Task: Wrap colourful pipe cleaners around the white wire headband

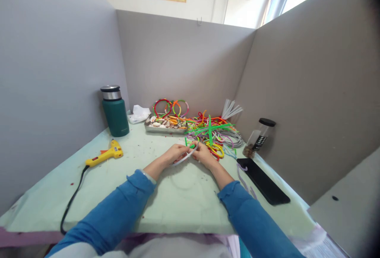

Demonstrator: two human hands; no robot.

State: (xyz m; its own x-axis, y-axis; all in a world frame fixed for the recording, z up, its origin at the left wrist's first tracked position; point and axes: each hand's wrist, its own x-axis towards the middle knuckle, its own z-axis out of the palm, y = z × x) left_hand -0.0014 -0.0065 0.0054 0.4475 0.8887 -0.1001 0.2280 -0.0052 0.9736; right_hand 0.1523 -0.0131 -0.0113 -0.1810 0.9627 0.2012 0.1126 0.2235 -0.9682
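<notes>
Over the middle of the table, my left hand (175,154) and my right hand (203,155) are close together with fingers pinched. A thin, curved whitish strip (185,158) runs between them, its lower end passing under my left hand. At my fingertips a short piece of green pipe cleaner (192,146) lies against the strip. Whether it is wrapped around the strip is too small to tell. Just beyond my right hand spreads a heap of colourful pipe cleaners (204,127), with green ones on top.
A metal tray (166,130) of shells stands at the back, with colourful hoops (162,107) behind it. On the left are a yellow glue gun (107,154) with a black cord and a green flask (115,115). A black phone (264,181) and clear bottle (257,139) are right.
</notes>
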